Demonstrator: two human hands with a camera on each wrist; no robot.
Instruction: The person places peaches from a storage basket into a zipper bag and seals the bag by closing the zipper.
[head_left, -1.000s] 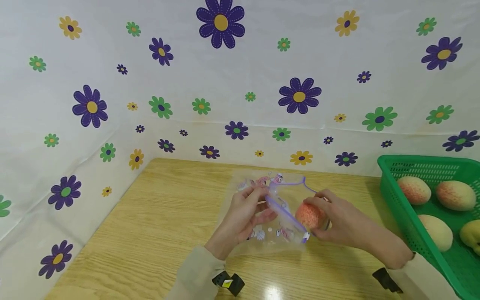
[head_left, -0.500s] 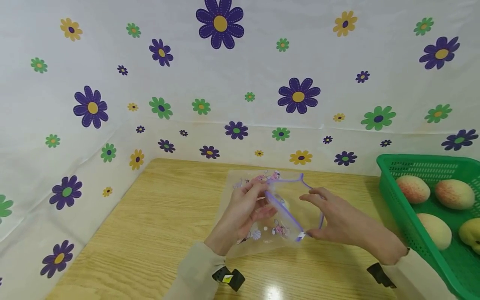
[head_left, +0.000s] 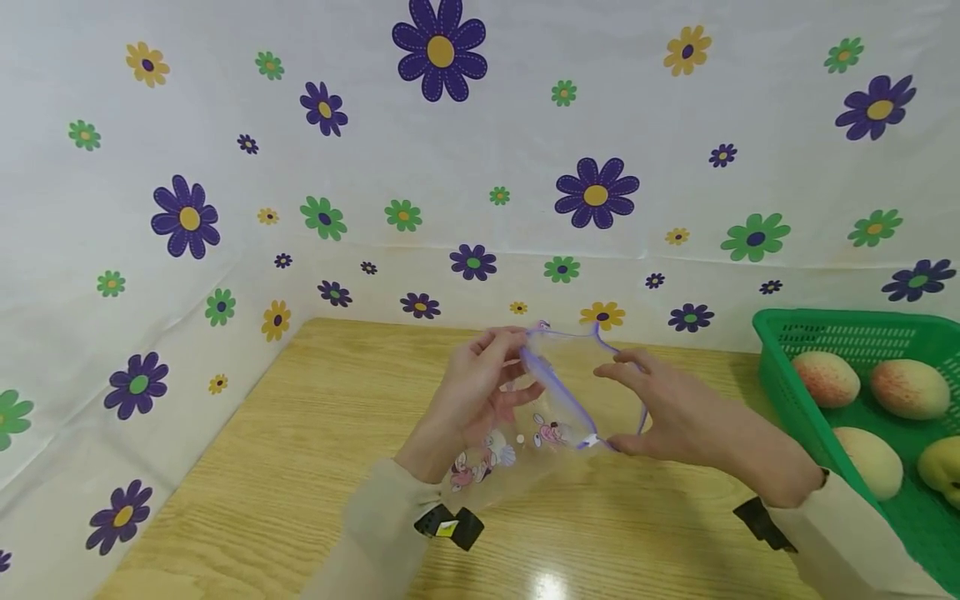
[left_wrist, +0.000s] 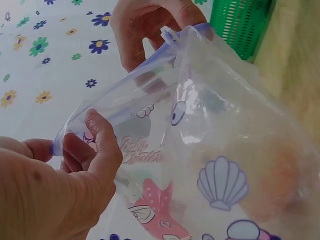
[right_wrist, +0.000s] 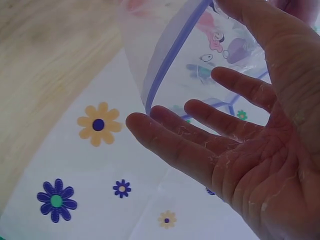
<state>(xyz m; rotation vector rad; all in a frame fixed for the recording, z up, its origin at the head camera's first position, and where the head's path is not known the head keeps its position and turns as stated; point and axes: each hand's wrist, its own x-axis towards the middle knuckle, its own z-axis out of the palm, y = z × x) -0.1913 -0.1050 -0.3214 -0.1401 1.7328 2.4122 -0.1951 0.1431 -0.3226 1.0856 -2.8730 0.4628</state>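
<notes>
Holding a shell-printed zip bag open sideways, one blurred peach showing through its film.

Nearest are my hands: the left hand pinches the purple rim between thumb and finger, while the right hand has its fingers spread apart at the mouth, thumb beside the slider; I can't tell whether it touches. The bag tilts over the table, mouth toward the right. If my pinch slipped or I tipped that mouth down, I reckon the peach could roll out; the limp film might also fold closed. To the right, the green basket holds more peaches, its back left corner near the table's back edge; behind rises a floral cloth.
</notes>
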